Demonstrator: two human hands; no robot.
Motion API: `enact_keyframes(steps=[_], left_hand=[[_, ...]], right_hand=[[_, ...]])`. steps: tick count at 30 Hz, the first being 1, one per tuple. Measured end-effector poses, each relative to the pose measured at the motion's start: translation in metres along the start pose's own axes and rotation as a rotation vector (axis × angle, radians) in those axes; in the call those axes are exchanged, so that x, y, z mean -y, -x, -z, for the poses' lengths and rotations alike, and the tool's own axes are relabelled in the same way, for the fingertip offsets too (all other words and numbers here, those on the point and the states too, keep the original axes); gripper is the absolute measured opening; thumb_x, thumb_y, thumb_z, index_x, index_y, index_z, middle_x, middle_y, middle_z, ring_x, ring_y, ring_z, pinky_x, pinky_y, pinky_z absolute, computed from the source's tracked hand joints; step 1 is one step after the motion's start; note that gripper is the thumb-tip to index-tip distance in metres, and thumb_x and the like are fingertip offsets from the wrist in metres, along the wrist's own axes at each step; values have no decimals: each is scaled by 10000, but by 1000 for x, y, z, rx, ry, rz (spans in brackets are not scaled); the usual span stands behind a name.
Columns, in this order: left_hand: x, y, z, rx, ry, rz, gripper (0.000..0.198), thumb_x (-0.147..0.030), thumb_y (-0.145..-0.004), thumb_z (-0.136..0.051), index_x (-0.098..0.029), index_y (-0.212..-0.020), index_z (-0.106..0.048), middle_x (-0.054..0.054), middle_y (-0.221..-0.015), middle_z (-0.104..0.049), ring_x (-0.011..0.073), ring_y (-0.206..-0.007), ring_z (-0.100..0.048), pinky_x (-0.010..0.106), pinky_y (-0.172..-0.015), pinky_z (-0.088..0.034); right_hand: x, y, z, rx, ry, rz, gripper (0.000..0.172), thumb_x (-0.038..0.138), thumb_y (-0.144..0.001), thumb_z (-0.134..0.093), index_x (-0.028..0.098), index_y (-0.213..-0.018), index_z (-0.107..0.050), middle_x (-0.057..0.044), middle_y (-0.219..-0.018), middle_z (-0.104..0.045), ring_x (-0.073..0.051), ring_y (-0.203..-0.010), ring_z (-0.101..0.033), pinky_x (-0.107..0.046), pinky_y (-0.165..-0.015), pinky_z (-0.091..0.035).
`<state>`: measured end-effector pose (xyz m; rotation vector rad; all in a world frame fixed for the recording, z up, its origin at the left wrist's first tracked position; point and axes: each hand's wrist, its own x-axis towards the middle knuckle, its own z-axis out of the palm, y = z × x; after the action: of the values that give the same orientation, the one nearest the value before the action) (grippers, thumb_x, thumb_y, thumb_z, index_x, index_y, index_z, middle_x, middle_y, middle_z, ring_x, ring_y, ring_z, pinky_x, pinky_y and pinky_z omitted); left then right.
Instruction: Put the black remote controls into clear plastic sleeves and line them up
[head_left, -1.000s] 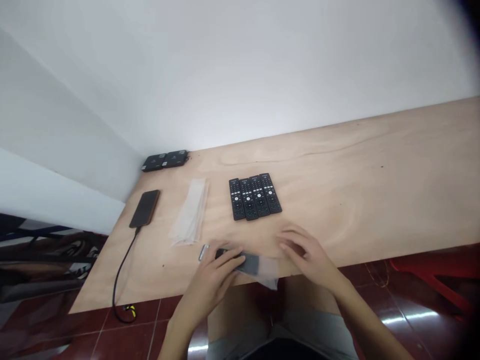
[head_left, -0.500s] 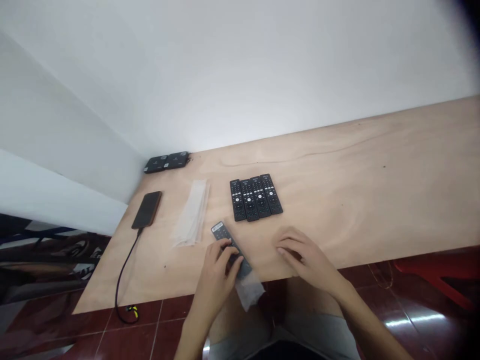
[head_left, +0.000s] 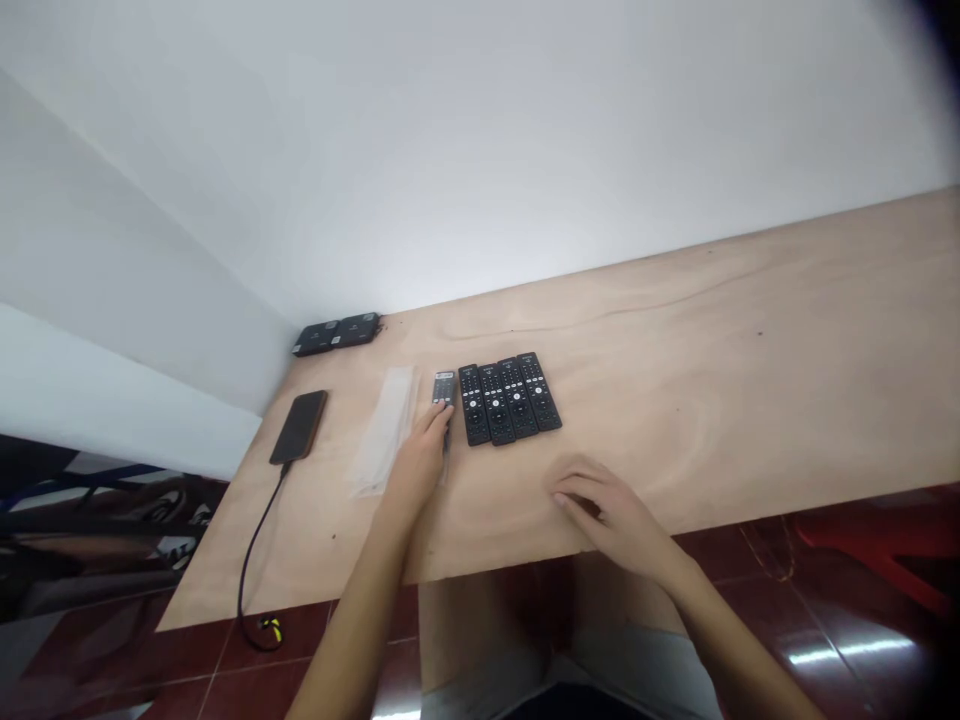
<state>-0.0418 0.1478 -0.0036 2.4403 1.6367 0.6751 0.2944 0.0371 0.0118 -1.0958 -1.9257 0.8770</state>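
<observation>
My left hand (head_left: 422, 458) presses its fingers on the lower part of a black remote control (head_left: 443, 390), which lies next to the left end of a row of several matching black remotes (head_left: 510, 398). A clear plastic sleeve (head_left: 444, 468) seems to cover the remote's lower end, mostly hidden by my hand. My right hand (head_left: 596, 500) rests on the plywood table (head_left: 712, 330) with loosely curled fingers, holding nothing. It lies nearest the row of remotes, a little in front of it.
A stack of clear plastic sleeves (head_left: 382, 430) lies left of my left hand. Further left are a black smartphone (head_left: 298, 427) with a black cable (head_left: 255, 570) and, in the back corner, two flat black devices (head_left: 337, 334). A wall bounds the table's back edge.
My left hand has moved forward from the table's near edge, carrying the remote, which now lies parallel beside the row. My right hand has barely moved.
</observation>
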Motion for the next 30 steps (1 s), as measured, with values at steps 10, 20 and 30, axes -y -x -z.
enact_keyframes(steps=[10,20,30], left_hand=[[-4,-11,-5,-39,-29,-17,594,-37,-1019,-400,-186,-1562,-589,131,-1668,-562,288,-1594,-486,568,-1319,-431],[-44,18,12,60,-70,-247,596,36,-948,-463,-212,-1436,-700,109,-1467,-716,352,-1463,-550,623,-1205,-497],[-129,89,4,101,134,-131,427,-178,-1086,-594,-273,-1500,-637,133,-1372,-642,306,-1264,-578,527,-1116,-543]], right_hand=[[1,0,0,-7,8,-1,203,268,-1114,-569,273,-1070,-767,-88,-1112,-762,-306,-1092,-686,-474,-976,-585],[1,-1,0,-2,15,-5,207,239,-1114,-553,270,-1061,-751,-86,-1104,-751,-302,-1075,-680,-474,-969,-577],[7,4,-6,93,124,55,386,237,-960,-824,301,-1327,-722,-108,-1317,-716,-355,-1257,-624,-560,-1075,-569]])
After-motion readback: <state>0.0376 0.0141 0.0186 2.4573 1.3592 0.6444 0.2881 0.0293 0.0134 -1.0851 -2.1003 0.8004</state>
